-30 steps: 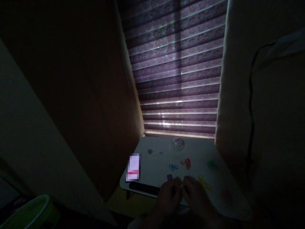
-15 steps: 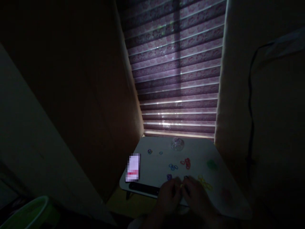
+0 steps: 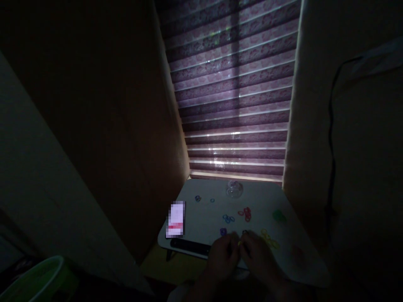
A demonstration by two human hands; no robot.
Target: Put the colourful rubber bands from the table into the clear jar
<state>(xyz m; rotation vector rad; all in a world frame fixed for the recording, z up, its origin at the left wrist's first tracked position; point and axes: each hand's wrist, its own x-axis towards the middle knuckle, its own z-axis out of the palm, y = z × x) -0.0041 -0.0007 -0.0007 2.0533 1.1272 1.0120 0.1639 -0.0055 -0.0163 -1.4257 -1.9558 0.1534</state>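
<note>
Head view: you are working both hands close together at the near edge of the small white table (image 3: 201, 212). Your left hand (image 3: 222, 258) and right hand (image 3: 260, 258) are meeting fingertip to fingertip over a tiny yellow-green band (image 3: 240, 243), which is sitting in the gap between them, just above the tabletop. Each grip is looking pinched nearly closed on that band, though the dim light is making it hard to tell which fingers are actually bearing on it. You are keeping the hands low and near the body, which is steadying so small a piece.

The loose bands are lying sorted by colour within reach: yellow bands (image 3: 269, 239) just beside your right hand, red bands (image 3: 246, 214) farther back, blue bands (image 3: 228, 218) left of those, and a purple band (image 3: 223, 231) just beyond your left fingertips. A clear dish (image 3: 234, 190) is standing at the far edge, under the blind (image 3: 234, 105). A phone (image 3: 176, 219) is lying at the left edge, apart from the bands. A green tub (image 3: 34, 281) is sitting well off to the lower left.
</note>
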